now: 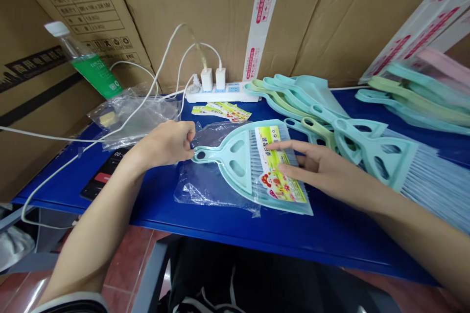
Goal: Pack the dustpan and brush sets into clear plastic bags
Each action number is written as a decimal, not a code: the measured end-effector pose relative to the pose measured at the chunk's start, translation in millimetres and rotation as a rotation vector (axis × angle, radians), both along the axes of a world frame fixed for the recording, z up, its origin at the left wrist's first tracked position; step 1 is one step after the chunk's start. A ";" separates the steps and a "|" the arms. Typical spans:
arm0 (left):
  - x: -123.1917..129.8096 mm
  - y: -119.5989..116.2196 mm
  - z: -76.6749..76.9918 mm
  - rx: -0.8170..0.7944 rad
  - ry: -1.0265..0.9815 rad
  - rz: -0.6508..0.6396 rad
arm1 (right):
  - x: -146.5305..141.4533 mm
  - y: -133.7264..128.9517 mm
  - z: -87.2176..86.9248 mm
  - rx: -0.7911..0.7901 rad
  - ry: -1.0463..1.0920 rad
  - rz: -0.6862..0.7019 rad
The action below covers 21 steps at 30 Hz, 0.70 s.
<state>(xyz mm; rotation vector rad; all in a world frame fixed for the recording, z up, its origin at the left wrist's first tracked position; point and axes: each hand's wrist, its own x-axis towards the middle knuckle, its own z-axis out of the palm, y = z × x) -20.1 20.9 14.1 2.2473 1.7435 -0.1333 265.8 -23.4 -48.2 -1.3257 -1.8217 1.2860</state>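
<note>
A light teal dustpan [235,143] lies flat on the table with its handle pointing left. A small brush with blue-grey bristles [256,156] is nested in it, and a yellow-green printed label card [273,156] covers part of the bristles. Under the handle side spreads a clear plastic bag [205,190]. My left hand [171,141] is closed at the handle's end; what its fingers pinch is hidden. Over the label rests my right hand [312,161], fingers apart, the fingertips on or just above the card.
Teal and green dustpans [312,93] and brushes [389,151] are piled on the right, with another stack [411,93] beyond. Behind are loose label cards [223,111] and a power strip [235,93] with white cables. A phone [103,173], plastic bags [143,112] and a bottle [93,71] are left.
</note>
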 end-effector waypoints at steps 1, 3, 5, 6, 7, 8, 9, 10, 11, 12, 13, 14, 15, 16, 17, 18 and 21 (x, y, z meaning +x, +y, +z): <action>-0.4 0.0 0.0 0.003 0.000 -0.002 | -1.3 -1.1 2.3 0.006 -0.011 -0.012; -0.9 -0.1 -0.2 0.001 0.003 -0.003 | -3.5 -2.7 5.0 0.000 0.006 -0.029; -1.1 -0.4 -0.3 -0.008 0.008 0.004 | -4.6 -3.1 5.2 -0.032 0.050 -0.034; -1.1 -0.5 -0.3 -0.012 0.010 0.008 | -4.7 -2.8 4.7 -0.046 0.072 -0.038; -1.0 -0.5 -0.1 -0.014 0.011 0.010 | -4.5 -2.4 3.9 -0.052 0.091 -0.042; -0.9 -0.5 0.1 -0.015 0.010 0.012 | -4.1 -1.9 3.0 -0.053 0.104 -0.046; -1.0 -0.4 0.4 -0.015 0.010 0.015 | -3.6 -1.4 2.2 -0.048 0.108 -0.048; -1.2 -0.3 0.8 -0.014 0.010 0.017 | -3.0 -1.0 1.4 -0.039 0.104 -0.047; -1.5 -0.1 1.3 -0.013 0.011 0.018 | -2.6 -0.7 0.9 -0.029 0.095 -0.044; -2.1 0.1 1.8 -0.012 0.014 0.019 | -2.2 -0.5 0.5 -0.011 0.092 -0.048; -2.8 0.2 2.3 -0.010 0.020 0.018 | -2.0 -0.4 0.2 0.003 0.090 -0.054; -3.7 0.3 2.8 -0.007 0.028 0.018 | -1.8 -0.4 0.0 0.013 0.087 -0.059; -4.8 0.4 3.3 0.000 0.039 0.018 | -1.7 -0.5 -0.2 0.018 0.081 -0.064; -5.9 0.4 3.7 0.012 0.054 0.021 | -1.5 -0.6 -0.4 0.018 0.073 -0.069; -7.1 0.4 4.2 0.027 0.071 0.026 | -1.3 -0.8 -0.7 0.012 0.064 -0.075; -8.3 0.5 4.7 0.041 0.086 0.033 | -0.9 -0.9 -1.1 0.000 0.058 -0.078; -12.2 0.7 6.6 0.067 0.118 0.050 | 0.9 -1.4 -2.3 -0.016 0.075 -0.081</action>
